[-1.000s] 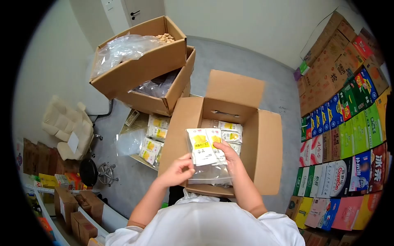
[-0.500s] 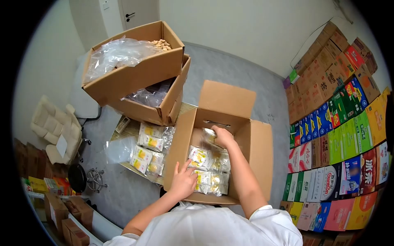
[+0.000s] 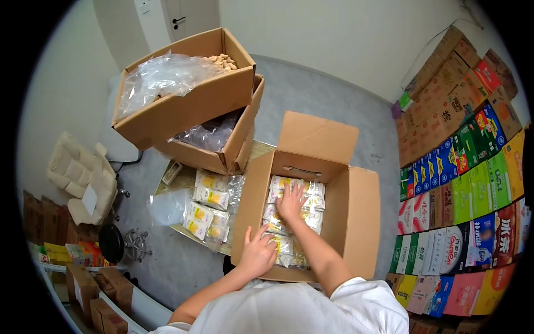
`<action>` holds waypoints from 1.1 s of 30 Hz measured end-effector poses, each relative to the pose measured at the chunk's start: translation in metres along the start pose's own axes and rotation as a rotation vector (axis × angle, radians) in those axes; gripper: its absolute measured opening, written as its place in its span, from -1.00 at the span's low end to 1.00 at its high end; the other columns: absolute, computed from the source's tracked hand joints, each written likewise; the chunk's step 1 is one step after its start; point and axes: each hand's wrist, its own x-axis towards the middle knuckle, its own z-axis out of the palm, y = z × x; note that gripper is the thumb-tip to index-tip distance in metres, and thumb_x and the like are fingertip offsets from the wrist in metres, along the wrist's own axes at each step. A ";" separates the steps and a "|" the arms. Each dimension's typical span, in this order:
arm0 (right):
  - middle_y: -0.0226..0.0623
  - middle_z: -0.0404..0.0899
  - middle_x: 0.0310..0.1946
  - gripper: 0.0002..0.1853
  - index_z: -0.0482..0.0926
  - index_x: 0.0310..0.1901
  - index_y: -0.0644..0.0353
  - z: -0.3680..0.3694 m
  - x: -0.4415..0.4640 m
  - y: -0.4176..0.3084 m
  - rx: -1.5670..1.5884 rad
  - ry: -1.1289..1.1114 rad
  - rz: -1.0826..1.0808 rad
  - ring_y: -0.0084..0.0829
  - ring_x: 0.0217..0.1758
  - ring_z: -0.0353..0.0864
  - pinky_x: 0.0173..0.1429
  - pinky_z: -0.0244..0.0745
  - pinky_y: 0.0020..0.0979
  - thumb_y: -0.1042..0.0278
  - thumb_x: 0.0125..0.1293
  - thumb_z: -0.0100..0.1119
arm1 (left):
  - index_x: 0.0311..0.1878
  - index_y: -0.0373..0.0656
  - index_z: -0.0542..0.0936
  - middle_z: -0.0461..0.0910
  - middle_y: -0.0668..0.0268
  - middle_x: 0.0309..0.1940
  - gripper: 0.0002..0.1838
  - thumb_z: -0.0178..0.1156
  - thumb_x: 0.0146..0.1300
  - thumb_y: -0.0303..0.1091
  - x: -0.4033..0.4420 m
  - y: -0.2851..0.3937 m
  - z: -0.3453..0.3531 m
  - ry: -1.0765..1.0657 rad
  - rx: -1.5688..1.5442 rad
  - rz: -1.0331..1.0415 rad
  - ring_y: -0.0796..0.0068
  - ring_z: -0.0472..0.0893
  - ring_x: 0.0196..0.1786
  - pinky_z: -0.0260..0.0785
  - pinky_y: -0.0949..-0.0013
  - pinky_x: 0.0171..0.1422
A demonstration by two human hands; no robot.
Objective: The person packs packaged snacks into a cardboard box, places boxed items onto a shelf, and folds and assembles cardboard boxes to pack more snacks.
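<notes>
Behind and left of the box (image 3: pixel 335 206), a skewed stack (image 3: pixel 189 97) could topple if bumped. Left of the box, loose packs (image 3: pixel 206 220) lie on the bench (image 3: pixel 186 181). At the box's near left rim, the left hand (image 3: pixel 259 254) has fingers loosely parted; whether it grips anything is hard to tell. Inside the box, the right hand (image 3: pixel 290 205) lies splayed on inner packs (image 3: pixel 314 202), apparently grasping none; pressing hard could split one.

Both hands (image 3: pixel 290 206) lie over packets (image 3: pixel 315 201) in an open cardboard box (image 3: pixel 362 222).
</notes>
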 end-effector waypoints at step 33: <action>-0.30 0.55 0.01 -0.62 0.43 0.13 0.23 -0.120 -0.082 0.031 1.037 -0.767 -0.013 -0.51 0.09 0.51 0.15 0.38 -0.44 0.18 0.41 0.05 | -0.12 -0.15 0.42 0.51 0.24 -0.21 -0.72 0.21 0.26 -0.20 -0.122 -0.234 0.099 0.716 -1.474 -1.608 0.35 0.56 -0.34 0.39 0.30 -0.51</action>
